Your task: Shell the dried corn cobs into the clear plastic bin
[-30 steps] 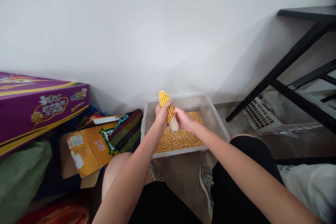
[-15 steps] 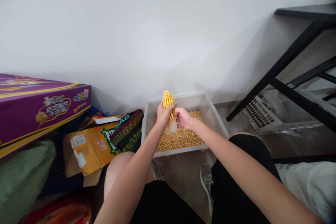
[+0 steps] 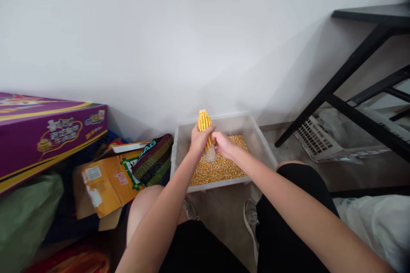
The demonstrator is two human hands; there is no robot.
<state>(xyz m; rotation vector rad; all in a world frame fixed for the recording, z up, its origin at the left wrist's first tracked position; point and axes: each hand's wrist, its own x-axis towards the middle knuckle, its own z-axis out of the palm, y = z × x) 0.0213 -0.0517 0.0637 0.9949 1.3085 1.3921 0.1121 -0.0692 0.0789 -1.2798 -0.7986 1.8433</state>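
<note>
An ear of corn [image 3: 204, 120] is held tilted above a translucent plastic bin [image 3: 261, 147]. Yellow kernels cover its upper part, while its lower end is bare, pale cob. My left hand [image 3: 199, 138] is closed around the middle of the ear, thumb across the front. Against the ear's right side, low down where kernels meet bare cob, is my right hand [image 3: 222, 143] with its fingers curled in. Whether loose kernels are between those fingers is hidden. Loose corn kernels [image 3: 221, 170] cover the bottom of the bin.
Left of the bin lie a mesh bag [image 3: 155, 160], a torn yellow carton [image 3: 109, 183] and a large purple box [image 3: 54, 136]. A black metal frame [image 3: 307, 115] leans in on the right, near a white plastic basket [image 3: 315, 140]. A white wall [image 3: 192, 42] stands behind.
The view has shifted slightly. My left hand keeps its grip on the ear, and my right hand stays at the ear's lower right side with barely any movement.
</note>
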